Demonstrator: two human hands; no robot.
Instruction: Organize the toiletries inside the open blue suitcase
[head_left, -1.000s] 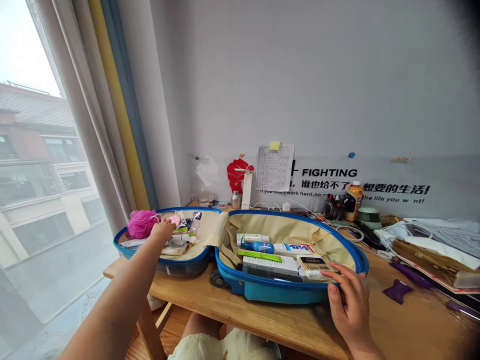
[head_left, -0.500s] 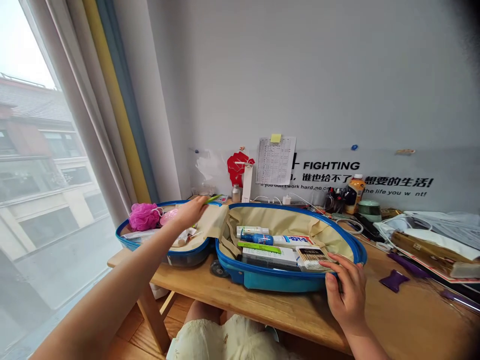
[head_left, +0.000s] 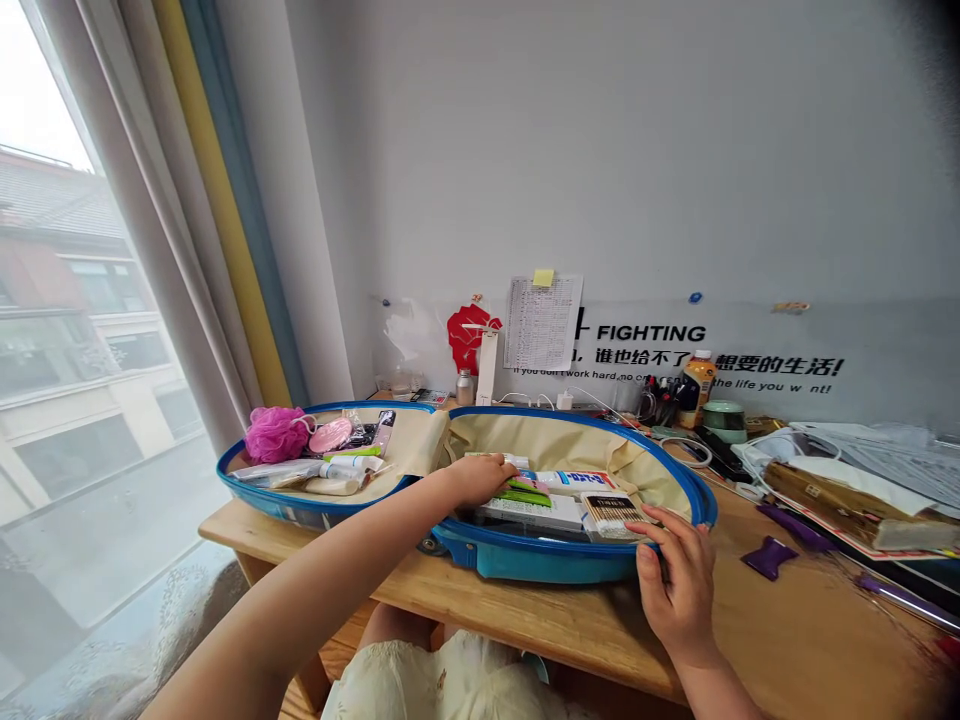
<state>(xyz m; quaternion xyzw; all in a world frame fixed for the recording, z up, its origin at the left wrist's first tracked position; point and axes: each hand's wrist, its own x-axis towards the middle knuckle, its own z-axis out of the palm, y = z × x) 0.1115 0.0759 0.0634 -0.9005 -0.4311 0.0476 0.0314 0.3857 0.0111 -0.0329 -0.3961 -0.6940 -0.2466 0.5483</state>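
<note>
A blue suitcase (head_left: 555, 568) lies open on the wooden table, its two halves side by side. My left hand (head_left: 480, 480) reaches into the right half, fingers closed on a slim green packet (head_left: 528, 484). Directly under it lies another green packet (head_left: 523, 497) on a white box (head_left: 551, 513). Behind them is a toothpaste tube (head_left: 585, 479). My right hand (head_left: 679, 575) rests over the near right rim, fingers spread, fingertips by a box of cotton swabs (head_left: 611, 512) and thumb outside. The left half holds a pink bath puff (head_left: 276, 435), a pink round item (head_left: 331, 435) and white tubes (head_left: 351, 464).
On the table's right lie a purple object (head_left: 769, 558), a brown pouch (head_left: 829, 500), cables and papers. Behind the suitcase stand an orange-labelled bottle (head_left: 694, 388), a green-lidded jar (head_left: 724, 420) and a small silver bottle (head_left: 464, 387). A window and curtains (head_left: 217, 200) are at the left.
My left hand has moved right and down with the green packet, from above the far edge near the hinge into the right half. My right hand stays at the rim.
</note>
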